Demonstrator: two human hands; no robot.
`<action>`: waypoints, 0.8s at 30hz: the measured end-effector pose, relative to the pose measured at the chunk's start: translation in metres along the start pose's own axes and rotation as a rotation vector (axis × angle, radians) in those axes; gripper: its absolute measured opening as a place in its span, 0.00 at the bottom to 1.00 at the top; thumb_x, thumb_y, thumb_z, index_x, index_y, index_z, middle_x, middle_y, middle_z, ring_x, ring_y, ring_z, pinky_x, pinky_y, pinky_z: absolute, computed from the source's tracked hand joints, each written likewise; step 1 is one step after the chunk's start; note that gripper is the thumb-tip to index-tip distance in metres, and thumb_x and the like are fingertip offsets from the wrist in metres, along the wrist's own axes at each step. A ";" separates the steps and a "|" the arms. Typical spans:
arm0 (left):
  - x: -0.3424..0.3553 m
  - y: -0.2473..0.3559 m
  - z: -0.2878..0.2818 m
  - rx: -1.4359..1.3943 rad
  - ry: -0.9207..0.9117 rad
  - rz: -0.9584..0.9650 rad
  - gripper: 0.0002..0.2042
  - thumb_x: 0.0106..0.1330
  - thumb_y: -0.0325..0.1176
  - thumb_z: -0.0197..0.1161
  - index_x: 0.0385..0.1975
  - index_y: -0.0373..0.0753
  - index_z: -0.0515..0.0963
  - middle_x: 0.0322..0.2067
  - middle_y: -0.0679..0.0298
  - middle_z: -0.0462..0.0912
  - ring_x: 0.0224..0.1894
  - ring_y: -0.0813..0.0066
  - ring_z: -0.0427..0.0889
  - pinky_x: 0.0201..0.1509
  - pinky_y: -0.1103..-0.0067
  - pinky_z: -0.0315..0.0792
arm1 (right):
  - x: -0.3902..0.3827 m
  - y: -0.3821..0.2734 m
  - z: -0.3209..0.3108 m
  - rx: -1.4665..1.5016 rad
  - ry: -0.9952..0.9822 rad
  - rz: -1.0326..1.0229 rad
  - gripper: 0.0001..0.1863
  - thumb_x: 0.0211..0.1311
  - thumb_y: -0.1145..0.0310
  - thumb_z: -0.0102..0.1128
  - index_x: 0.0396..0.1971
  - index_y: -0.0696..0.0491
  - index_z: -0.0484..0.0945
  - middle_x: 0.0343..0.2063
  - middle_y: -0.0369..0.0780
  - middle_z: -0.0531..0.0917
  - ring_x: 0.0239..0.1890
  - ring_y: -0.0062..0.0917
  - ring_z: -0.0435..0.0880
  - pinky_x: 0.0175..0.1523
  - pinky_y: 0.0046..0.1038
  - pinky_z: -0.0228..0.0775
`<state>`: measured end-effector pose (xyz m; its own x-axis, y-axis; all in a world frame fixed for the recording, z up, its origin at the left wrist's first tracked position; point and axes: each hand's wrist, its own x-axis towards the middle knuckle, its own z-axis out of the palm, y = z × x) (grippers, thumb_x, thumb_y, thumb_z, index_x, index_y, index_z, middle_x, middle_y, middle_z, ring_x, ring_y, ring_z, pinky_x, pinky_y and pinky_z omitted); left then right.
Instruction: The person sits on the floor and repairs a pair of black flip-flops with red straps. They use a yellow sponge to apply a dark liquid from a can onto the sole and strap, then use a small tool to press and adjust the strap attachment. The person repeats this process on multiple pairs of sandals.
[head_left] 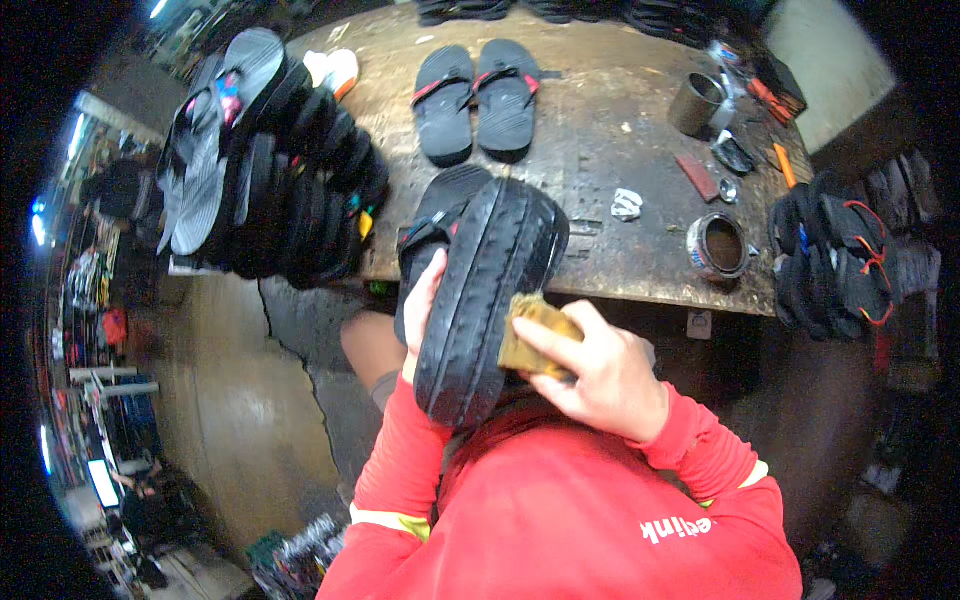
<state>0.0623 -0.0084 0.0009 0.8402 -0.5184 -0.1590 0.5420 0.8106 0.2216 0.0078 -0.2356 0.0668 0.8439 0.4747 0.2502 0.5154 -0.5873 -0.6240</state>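
Observation:
My left hand [424, 307] grips a black sandal [480, 290] at its left side, with the ribbed, tyre-like sole turned up toward me; most of the fingers are hidden behind it. A second sandal [433, 225] with a red-trimmed strap shows just behind and left of that sole. Between the thumb and fingers of my right hand [600, 370] is a worn yellow-brown sponge-like block [535, 340]. The block meets the right edge of the sole. Both hands are just in front of the near edge of the wooden workbench [620, 130].
A tall heap of black sandals [290, 170] fills the bench's left end. One finished-looking pair [475, 100] lies farther back. Rightward stand a metal can [697, 103], an open round tin [718, 247] and a reddish block [697, 178]. More sandals [830, 255] hang at the right edge.

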 end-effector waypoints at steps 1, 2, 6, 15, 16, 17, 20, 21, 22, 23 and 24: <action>0.001 0.002 -0.002 -0.003 -0.043 -0.012 0.31 0.82 0.53 0.42 0.70 0.31 0.70 0.65 0.45 0.78 0.63 0.49 0.82 0.71 0.55 0.72 | -0.004 0.000 0.002 -0.003 -0.025 -0.055 0.32 0.52 0.63 0.75 0.62 0.41 0.81 0.42 0.48 0.80 0.34 0.43 0.88 0.41 0.41 0.86; 0.001 0.004 -0.003 -0.086 -0.105 -0.039 0.31 0.82 0.52 0.43 0.69 0.30 0.70 0.63 0.44 0.79 0.61 0.48 0.83 0.71 0.55 0.72 | -0.004 0.004 0.001 -0.010 0.008 0.004 0.33 0.51 0.62 0.77 0.62 0.42 0.82 0.42 0.48 0.81 0.36 0.43 0.87 0.42 0.40 0.84; 0.010 0.000 -0.003 -0.040 0.054 0.032 0.29 0.84 0.50 0.42 0.69 0.30 0.70 0.63 0.44 0.80 0.59 0.47 0.84 0.67 0.53 0.77 | 0.016 0.030 -0.011 -0.057 0.155 0.110 0.31 0.51 0.66 0.78 0.59 0.48 0.84 0.40 0.49 0.81 0.38 0.43 0.84 0.45 0.39 0.82; 0.033 0.004 -0.004 0.042 -0.070 0.070 0.30 0.83 0.51 0.41 0.72 0.32 0.67 0.64 0.44 0.78 0.61 0.46 0.83 0.66 0.49 0.77 | -0.025 -0.031 0.005 -0.136 0.001 -0.119 0.38 0.43 0.66 0.78 0.61 0.39 0.82 0.37 0.43 0.79 0.32 0.35 0.86 0.34 0.35 0.83; 0.034 0.003 -0.005 0.038 -0.095 0.044 0.31 0.82 0.51 0.43 0.73 0.32 0.65 0.65 0.43 0.77 0.62 0.45 0.81 0.67 0.48 0.76 | -0.021 -0.024 0.001 -0.168 0.042 -0.108 0.37 0.45 0.65 0.77 0.63 0.38 0.81 0.36 0.42 0.78 0.30 0.33 0.85 0.32 0.33 0.82; 0.034 0.002 -0.006 0.028 -0.064 -0.008 0.30 0.82 0.51 0.43 0.71 0.32 0.68 0.63 0.43 0.79 0.61 0.45 0.82 0.66 0.50 0.76 | -0.014 -0.015 -0.005 -0.216 0.098 0.035 0.38 0.45 0.67 0.77 0.62 0.38 0.81 0.36 0.42 0.78 0.31 0.33 0.85 0.33 0.34 0.83; 0.039 -0.010 -0.006 -0.041 0.030 0.065 0.30 0.83 0.50 0.42 0.70 0.31 0.70 0.61 0.46 0.81 0.57 0.49 0.85 0.65 0.56 0.78 | -0.003 -0.017 -0.008 -0.069 0.085 -0.117 0.39 0.43 0.65 0.79 0.63 0.38 0.81 0.35 0.41 0.79 0.28 0.32 0.84 0.31 0.33 0.82; 0.039 -0.015 -0.006 0.065 0.002 0.053 0.29 0.84 0.49 0.41 0.70 0.32 0.70 0.61 0.48 0.82 0.56 0.53 0.87 0.63 0.59 0.80 | -0.002 -0.026 -0.004 0.044 0.051 -0.297 0.40 0.41 0.63 0.80 0.63 0.38 0.81 0.35 0.40 0.79 0.27 0.32 0.84 0.30 0.32 0.82; 0.039 -0.016 -0.007 0.087 0.044 0.005 0.28 0.84 0.49 0.42 0.70 0.33 0.70 0.61 0.48 0.82 0.56 0.54 0.86 0.63 0.61 0.80 | -0.002 -0.031 0.000 0.133 -0.096 -0.407 0.38 0.45 0.61 0.76 0.64 0.36 0.81 0.34 0.39 0.78 0.27 0.29 0.84 0.29 0.30 0.80; 0.039 -0.023 -0.007 0.081 0.062 0.036 0.29 0.83 0.51 0.43 0.69 0.34 0.72 0.59 0.49 0.84 0.55 0.55 0.87 0.62 0.61 0.80 | -0.004 -0.036 0.004 -0.038 -0.058 -0.495 0.35 0.50 0.61 0.71 0.64 0.35 0.81 0.33 0.38 0.78 0.27 0.26 0.82 0.29 0.29 0.78; 0.037 -0.026 -0.008 -0.013 0.031 -0.025 0.29 0.83 0.52 0.43 0.68 0.34 0.74 0.59 0.49 0.84 0.55 0.56 0.87 0.62 0.61 0.81 | -0.003 -0.034 0.007 -0.104 -0.049 -0.404 0.36 0.45 0.62 0.73 0.62 0.36 0.83 0.32 0.39 0.78 0.27 0.28 0.81 0.29 0.30 0.78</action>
<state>0.0792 -0.0458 -0.0186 0.8256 -0.5300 -0.1937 0.5623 0.8011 0.2050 -0.0136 -0.2123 0.0818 0.5641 0.7097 0.4221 0.8178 -0.4095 -0.4043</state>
